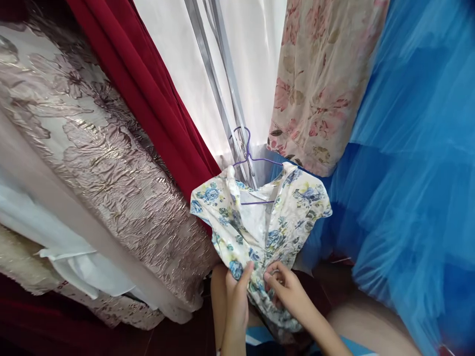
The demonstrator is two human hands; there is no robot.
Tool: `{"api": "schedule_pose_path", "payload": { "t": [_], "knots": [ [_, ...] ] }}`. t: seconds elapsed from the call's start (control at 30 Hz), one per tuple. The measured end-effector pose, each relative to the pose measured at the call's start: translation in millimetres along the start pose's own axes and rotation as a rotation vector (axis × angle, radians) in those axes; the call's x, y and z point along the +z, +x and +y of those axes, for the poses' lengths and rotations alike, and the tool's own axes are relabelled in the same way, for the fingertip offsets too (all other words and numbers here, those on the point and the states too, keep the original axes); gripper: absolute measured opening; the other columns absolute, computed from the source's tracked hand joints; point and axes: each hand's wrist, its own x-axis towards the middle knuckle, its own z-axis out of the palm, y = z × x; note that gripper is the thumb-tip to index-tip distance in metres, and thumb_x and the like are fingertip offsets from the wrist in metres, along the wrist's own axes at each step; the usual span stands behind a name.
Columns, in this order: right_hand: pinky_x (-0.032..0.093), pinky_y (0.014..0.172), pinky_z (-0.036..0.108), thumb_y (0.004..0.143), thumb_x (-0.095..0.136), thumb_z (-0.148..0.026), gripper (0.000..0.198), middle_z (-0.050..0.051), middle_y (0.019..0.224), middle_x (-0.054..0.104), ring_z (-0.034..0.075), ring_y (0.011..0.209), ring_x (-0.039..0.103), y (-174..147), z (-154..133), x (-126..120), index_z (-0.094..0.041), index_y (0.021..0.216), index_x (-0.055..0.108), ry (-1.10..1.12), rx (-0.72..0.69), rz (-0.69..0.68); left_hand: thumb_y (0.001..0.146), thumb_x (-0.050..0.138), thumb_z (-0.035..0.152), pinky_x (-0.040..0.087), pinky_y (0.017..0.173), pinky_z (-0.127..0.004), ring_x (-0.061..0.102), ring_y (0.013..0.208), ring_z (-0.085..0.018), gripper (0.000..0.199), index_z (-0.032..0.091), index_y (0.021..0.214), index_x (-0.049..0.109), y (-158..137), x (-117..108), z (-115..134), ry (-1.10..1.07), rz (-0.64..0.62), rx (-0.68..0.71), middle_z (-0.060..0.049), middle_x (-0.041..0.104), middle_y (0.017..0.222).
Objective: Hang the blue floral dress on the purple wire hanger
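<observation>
A white dress (293, 217) with blue and yellow flowers hangs in front of me on a purple wire hanger (248, 157). Its short sleeves spread to both sides, and the hanger's lower bar shows through the open neckline. My left hand (237, 291) grips the cloth at the left of the waist, thumb on top. Close beside it, my right hand (284, 287) pinches the cloth at the front of the waist with bent fingers. The lower part of the garment bunches below my hands, over my lap, partly hidden by them.
Grey metal poles (218, 64) rise behind the hanger against a white cloth (163, 29). To the left hang a dark red fabric (148, 89) and a pinkish textured gown (107, 163). A beige floral dress (311, 89) and blue tulle (408, 148) hang on the right.
</observation>
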Motion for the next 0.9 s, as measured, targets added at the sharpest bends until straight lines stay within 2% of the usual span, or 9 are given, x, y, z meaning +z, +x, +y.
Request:
{"api": "schedule_pose_path", "payload": {
  "t": [0.13, 0.23, 0.43, 0.5, 0.57, 0.63, 0.73, 0.83, 0.9],
  "knots": [
    [0.04, 0.045, 0.022, 0.092, 0.056, -0.053, 0.032, -0.004, 0.069, 0.055, 0.012, 0.048, 0.052, -4.1, -11.9, -13.3, -0.022, 0.093, 0.05, 0.011, -0.129, 0.074, 0.074, 0.073, 0.033, 0.05, 0.102, -0.041, 0.059, 0.125, -0.031, 0.059, 0.028, 0.132, 0.06, 1.6, 20.1, -17.6, -0.133, 0.154, -0.026, -0.009, 0.065, 0.13],
    [0.041, 0.052, 0.023, 0.094, 0.056, -0.049, 0.029, -0.003, 0.069, 0.052, 0.013, 0.056, 0.051, -0.9, -34.3, -28.8, -0.021, 0.09, 0.052, -0.027, -0.232, 0.093, 0.077, 0.07, 0.029, 0.046, 0.106, -0.039, 0.056, 0.127, -0.031, 0.056, 0.018, 0.131, 0.059, -0.1, 27.2, -23.3, -0.1, 0.161, -0.001, -0.011, 0.063, 0.132],
    [0.035, 0.054, 0.025, 0.094, 0.056, -0.045, 0.031, -0.002, 0.062, 0.051, 0.013, 0.057, 0.045, 2.6, -51.9, -43.3, -0.018, 0.078, 0.055, -0.191, -0.275, 0.078, 0.078, 0.071, 0.029, 0.046, 0.105, -0.038, 0.055, 0.128, -0.03, 0.058, 0.016, 0.132, 0.054, -2.9, 24.5, -15.1, 0.001, 0.163, 0.056, -0.014, 0.06, 0.134],
    [0.034, 0.053, 0.024, 0.093, 0.057, -0.045, 0.033, -0.002, 0.059, 0.05, 0.012, 0.054, 0.043, -1.2, -50.7, -43.4, -0.018, 0.076, 0.054, -0.14, -0.236, 0.087, 0.081, 0.07, 0.031, 0.046, 0.104, -0.04, 0.054, 0.127, -0.03, 0.064, 0.018, 0.138, 0.045, -5.7, 24.3, -12.6, 0.052, 0.311, 0.181, -0.015, 0.054, 0.138],
    [0.033, 0.051, 0.024, 0.092, 0.058, -0.046, 0.034, -0.003, 0.056, 0.049, 0.011, 0.051, 0.042, -6.8, -49.4, -42.0, -0.018, 0.074, 0.053, -0.077, -0.198, 0.083, 0.08, 0.073, 0.031, 0.044, 0.105, -0.042, 0.051, 0.127, -0.029, 0.068, 0.02, 0.139, 0.041, -10.0, 24.9, -10.8, 0.173, 0.503, 0.44, -0.015, 0.048, 0.141],
    [0.031, 0.05, 0.024, 0.091, 0.06, -0.046, 0.035, -0.004, 0.052, 0.048, 0.01, 0.048, 0.04, -12.0, -49.1, -39.4, -0.018, 0.072, 0.052, -0.039, -0.182, 0.069, 0.078, 0.075, 0.029, 0.043, 0.104, -0.042, 0.05, 0.124, -0.029, 0.064, 0.02, 0.134, 0.046, -14.9, 27.5, -9.5, 0.341, 0.594, 0.689, -0.015, 0.047, 0.136],
    [0.028, 0.048, 0.023, 0.089, 0.063, -0.043, 0.033, -0.004, 0.049, 0.048, 0.009, 0.045, 0.039, -16.8, -49.4, -35.0, -0.017, 0.071, 0.053, -0.031, -0.175, 0.045, 0.082, 0.07, 0.024, 0.047, 0.098, -0.039, 0.057, 0.113, -0.026, 0.039, 0.02, 0.119, 0.057, -20.7, 37.3, -9.3, 0.51, 0.344, 0.806, -0.012, 0.058, 0.118],
    [0.028, 0.047, 0.022, 0.087, 0.065, -0.041, 0.032, -0.004, 0.048, 0.05, 0.008, 0.044, 0.04, -18.3, -49.1, -31.8, -0.017, 0.069, 0.054, -0.007, -0.175, 0.036, 0.089, 0.06, 0.02, 0.052, 0.084, -0.031, 0.065, 0.094, -0.021, 0.016, 0.021, 0.105, 0.062, -22.4, 50.1, -11.5, 0.515, 0.094, 0.658, -0.006, 0.067, 0.099],
    [0.028, 0.045, 0.022, 0.086, 0.066, -0.041, 0.032, -0.005, 0.046, 0.05, 0.008, 0.041, 0.039, -17.8, -49.2, -30.8, -0.017, 0.069, 0.054, 0.029, -0.154, 0.033, 0.09, 0.059, 0.022, 0.052, 0.076, -0.028, 0.066, 0.084, -0.019, 0.009, 0.02, 0.097, 0.063, -21.6, 55.4, -12.9, 0.487, 0.099, 0.573, -0.004, 0.069, 0.089]
  ]
}}
